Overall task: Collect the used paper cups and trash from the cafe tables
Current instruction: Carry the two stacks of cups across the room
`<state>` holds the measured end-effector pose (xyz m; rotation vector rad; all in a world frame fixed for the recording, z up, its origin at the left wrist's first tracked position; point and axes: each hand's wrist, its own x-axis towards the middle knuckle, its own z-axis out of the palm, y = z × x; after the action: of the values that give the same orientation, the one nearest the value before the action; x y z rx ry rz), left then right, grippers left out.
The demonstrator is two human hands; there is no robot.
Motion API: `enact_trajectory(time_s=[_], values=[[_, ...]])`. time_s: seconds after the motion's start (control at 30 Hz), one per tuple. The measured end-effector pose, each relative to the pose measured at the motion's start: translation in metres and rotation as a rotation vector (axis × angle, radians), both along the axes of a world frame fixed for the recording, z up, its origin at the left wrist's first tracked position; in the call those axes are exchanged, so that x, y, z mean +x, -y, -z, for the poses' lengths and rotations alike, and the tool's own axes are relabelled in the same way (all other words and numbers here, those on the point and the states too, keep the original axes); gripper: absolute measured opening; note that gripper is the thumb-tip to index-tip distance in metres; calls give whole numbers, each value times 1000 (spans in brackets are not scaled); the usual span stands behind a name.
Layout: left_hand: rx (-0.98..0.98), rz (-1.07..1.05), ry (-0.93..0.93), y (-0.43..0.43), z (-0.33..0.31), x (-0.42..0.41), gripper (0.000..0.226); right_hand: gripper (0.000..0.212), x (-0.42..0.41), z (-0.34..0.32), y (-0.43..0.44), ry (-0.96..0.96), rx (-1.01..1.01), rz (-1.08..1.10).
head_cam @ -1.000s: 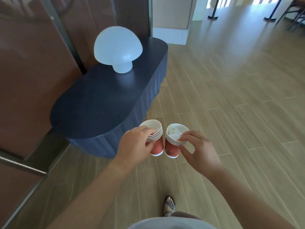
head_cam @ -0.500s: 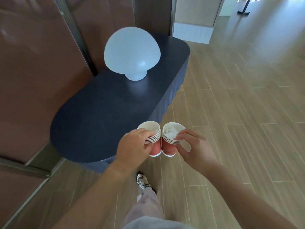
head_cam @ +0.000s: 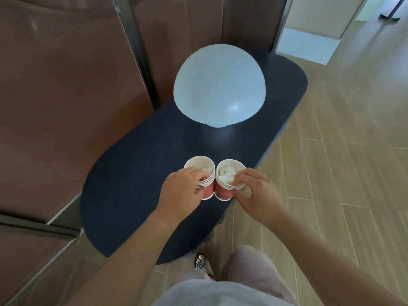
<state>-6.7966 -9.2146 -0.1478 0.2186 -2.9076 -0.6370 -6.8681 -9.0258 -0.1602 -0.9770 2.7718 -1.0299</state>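
Two stacks of red paper cups with white rims sit side by side over the near part of the dark oval table. My left hand grips the left cup stack around its rims and side. My right hand grips the right cup stack, which holds crumpled white tissue in its top cup. Some white tissue also shows inside the left stack. Whether the cup bases touch the tabletop cannot be told.
A large white mushroom-shaped lamp stands on the far half of the table. Brown wall panels run along the left. Wood-plank floor spreads to the right. My sandalled foot is at the table's near end.
I have stepped closer to the table. Both cup stacks, earlier held over the floor by the table's edge, are now over the tabletop. Both grips are unchanged.
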Motion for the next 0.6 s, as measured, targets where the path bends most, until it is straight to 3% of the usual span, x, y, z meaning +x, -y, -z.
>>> enact_trajectory(time_s=[0.6], values=[[13, -469, 281, 80, 48, -67, 27, 11, -146, 57, 140, 92, 244, -536]])
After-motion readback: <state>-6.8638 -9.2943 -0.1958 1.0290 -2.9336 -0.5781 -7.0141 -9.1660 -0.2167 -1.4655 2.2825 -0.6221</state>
